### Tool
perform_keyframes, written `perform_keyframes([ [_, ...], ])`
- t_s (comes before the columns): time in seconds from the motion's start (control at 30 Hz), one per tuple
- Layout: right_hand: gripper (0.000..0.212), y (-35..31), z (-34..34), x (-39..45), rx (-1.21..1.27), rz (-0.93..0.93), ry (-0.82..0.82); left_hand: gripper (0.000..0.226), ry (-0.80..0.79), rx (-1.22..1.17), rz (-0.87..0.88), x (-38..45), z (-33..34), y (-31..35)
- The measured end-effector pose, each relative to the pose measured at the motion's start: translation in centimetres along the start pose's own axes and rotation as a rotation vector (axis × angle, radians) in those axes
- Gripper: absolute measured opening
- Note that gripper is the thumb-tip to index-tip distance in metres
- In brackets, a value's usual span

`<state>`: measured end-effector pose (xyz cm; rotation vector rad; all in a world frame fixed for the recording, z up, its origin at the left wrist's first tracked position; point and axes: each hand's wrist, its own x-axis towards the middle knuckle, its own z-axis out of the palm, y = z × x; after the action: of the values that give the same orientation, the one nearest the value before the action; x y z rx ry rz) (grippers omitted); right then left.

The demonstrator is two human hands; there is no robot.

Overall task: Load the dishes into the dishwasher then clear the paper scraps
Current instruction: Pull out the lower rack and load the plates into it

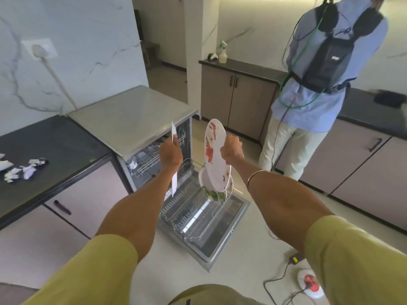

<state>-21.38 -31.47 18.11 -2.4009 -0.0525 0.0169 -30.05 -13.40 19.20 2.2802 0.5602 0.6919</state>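
Mid-loading, by the look of it: one plate with green markings [214,190] already standing in the pulled-out lower rack [193,216] of the open dishwasher [132,119], two more held above it. Left hand [170,154] gripping a white plate [174,159] edge-on to the camera, long axis near vertical. Right hand [232,149] clasping the rim of a red-flowered plate [214,155], upright, face turned left, slightly tilted. Paper scraps [21,169] untouched on the dark counter [55,150], well apart from the rack; clearing likely last.
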Motion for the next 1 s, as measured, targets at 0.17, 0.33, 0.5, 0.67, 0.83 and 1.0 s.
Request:
perform_keyframes([
  [0.17,0.034,3.4,-2.8,1.8,-0.002,0.001,-0.027,0.057,-0.067,0.019,-0.006,-0.5,4.3,2.4],
  [0.33,0.030,5.4,-3.0,4.4,-0.003,0.001,-0.051,0.062,-0.109,0.076,-0.084,-0.8,8.5,3.0],
  [0.5,0.029,6.5,-1.4,7.4,0.020,0.012,-0.088,0.059,-0.107,0.103,-0.075,0.4,12.0,2.2],
  [0.67,0.032,6.9,0.9,11.0,-0.025,-0.020,-0.142,0.059,-0.117,0.136,-0.105,3.2,15.5,1.1],
  [0.83,0.035,6.7,3.2,14.8,-0.085,-0.048,-0.204,0.064,-0.145,0.123,-0.231,6.0,18.7,-0.2],
  [1.0,0.036,6.6,5.6,18.1,-0.122,-0.033,-0.267,0.055,-0.170,0.110,-0.271,8.4,19.9,-0.7],
])
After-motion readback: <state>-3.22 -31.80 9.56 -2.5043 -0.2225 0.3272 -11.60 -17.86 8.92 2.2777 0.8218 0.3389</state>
